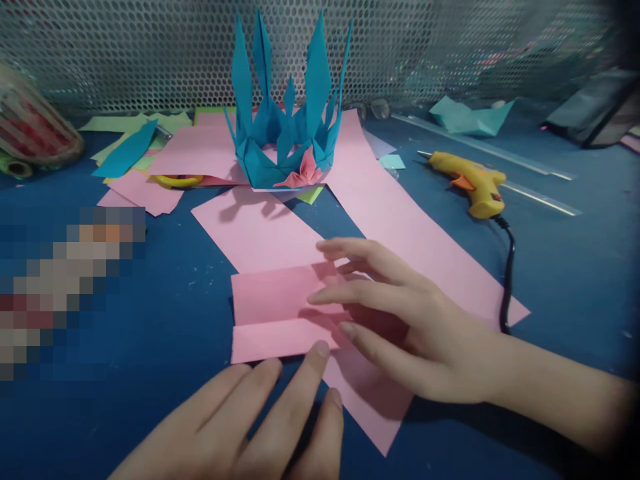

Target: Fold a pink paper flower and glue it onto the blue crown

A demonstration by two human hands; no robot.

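A small creased piece of pink paper (280,300) lies in front of me, with a fold line running across its lower part. My left hand (265,413) rests along its near edge, fingers stretched out, the tip of one touching the paper. Over the right end of the paper hovers my right hand (410,320), its fingers spread and slightly curved; whether they touch the sheet I cannot tell. Beneath both runs a longer pink strip (377,400), which lies diagonally on the blue table. A blue folded-paper crown (285,147) with a small pink paper flower (305,170) stands behind.
A yellow glue gun (467,180) lies at the right, its black cord (509,267) trailing toward me. Clear glue sticks (485,147) and a pale green paper shape (470,117) lie behind it. Paper scraps (143,190) and a jar (37,117) are at the left, before a perforated metal panel (150,53).
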